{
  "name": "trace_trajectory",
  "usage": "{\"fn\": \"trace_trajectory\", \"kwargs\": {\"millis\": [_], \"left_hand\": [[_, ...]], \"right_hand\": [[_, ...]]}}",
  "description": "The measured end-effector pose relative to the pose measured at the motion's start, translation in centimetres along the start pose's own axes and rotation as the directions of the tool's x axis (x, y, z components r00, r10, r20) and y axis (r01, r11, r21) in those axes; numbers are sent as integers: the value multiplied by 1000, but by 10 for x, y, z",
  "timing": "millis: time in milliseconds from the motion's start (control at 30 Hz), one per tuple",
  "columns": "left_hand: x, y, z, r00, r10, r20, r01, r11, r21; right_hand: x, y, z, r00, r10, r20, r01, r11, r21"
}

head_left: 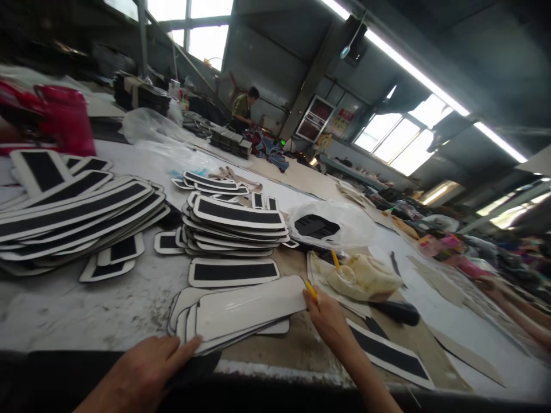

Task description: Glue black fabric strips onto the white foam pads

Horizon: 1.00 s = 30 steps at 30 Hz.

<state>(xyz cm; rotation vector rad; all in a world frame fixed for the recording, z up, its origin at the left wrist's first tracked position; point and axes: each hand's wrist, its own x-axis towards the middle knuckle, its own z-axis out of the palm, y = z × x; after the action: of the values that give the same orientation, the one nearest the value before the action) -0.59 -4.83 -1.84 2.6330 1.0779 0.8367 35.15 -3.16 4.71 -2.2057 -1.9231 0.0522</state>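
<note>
A small fanned stack of white panels (249, 304) with dark edges lies in front of me at the table's edge. My left hand (146, 364) rests at the stack's left end, its fingers stretched out and one fingertip touching the top panel's corner. At the right end, my right hand (329, 315) is closed around a thin yellow stick (310, 290), beside the top panel's edge; the stick's lower part is hidden by the fingers. Just behind the stack lies a single white panel with a black strip (235, 271).
Piles of black-striped panels stand at left (77, 212) and centre (236, 221). To the right are a stained, cream-coloured container (365, 277), a black cylindrical object (398, 312), a striped panel (390, 353) and a plastic bag (331, 223). A person (243, 109) works farther back.
</note>
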Motion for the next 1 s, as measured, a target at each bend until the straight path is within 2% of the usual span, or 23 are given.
{"fn": "trace_trajectory", "kwargs": {"millis": [67,200,267,300,367,400,433,500,533,600,633,667,733,800,867,933,1000], "left_hand": [[-3,0,0,999,-16,46,14,999,32],[-13,-7,10,989,-142,34,143,990,-22],[-13,-8,7,966,-244,85,251,965,-81],[-10,-7,0,940,-315,129,331,935,-124],[-1,1,-21,852,-461,248,516,821,-245],[6,6,-35,807,-512,295,589,738,-329],[13,13,-49,781,-528,333,624,651,-432],[26,27,-74,713,-529,460,696,453,-558],[31,33,-83,671,-510,539,737,376,-562],[37,43,-93,622,-452,640,780,282,-559],[38,47,-94,617,-419,666,784,259,-564],[37,50,-93,628,-383,677,776,251,-578],[36,56,-88,657,-329,678,754,278,-596],[34,61,-84,670,-298,680,741,323,-588],[34,66,-83,664,-302,684,746,329,-579],[35,70,-83,667,-291,685,744,293,-600],[37,72,-84,693,-283,664,721,262,-641]], "right_hand": [[-3,-6,-4,999,13,53,-12,1000,-4],[-12,-25,-15,984,48,170,-31,995,-98],[-16,-31,-18,974,80,212,-38,980,-193],[-17,-31,-20,972,90,216,-37,971,-236],[-19,-29,-23,980,89,176,-36,959,-283],[-20,-29,-25,986,82,142,-40,960,-277],[-22,-30,-27,992,62,110,-35,971,-236],[-26,-41,-32,997,-9,82,11,999,-34],[-29,-52,-34,995,-57,84,47,993,109],[-35,-82,-38,981,-166,102,112,907,405],[-38,-99,-39,969,-214,127,119,846,520],[-41,-117,-39,952,-261,159,107,772,627],[-44,-148,-36,922,-300,244,-16,602,798],[-47,-170,-30,884,-334,327,-170,421,891],[-50,-182,-26,843,-377,384,-295,271,916],[-54,-185,-24,842,-388,375,-321,197,926],[-57,-185,-26,874,-369,316,-261,193,946]]}}
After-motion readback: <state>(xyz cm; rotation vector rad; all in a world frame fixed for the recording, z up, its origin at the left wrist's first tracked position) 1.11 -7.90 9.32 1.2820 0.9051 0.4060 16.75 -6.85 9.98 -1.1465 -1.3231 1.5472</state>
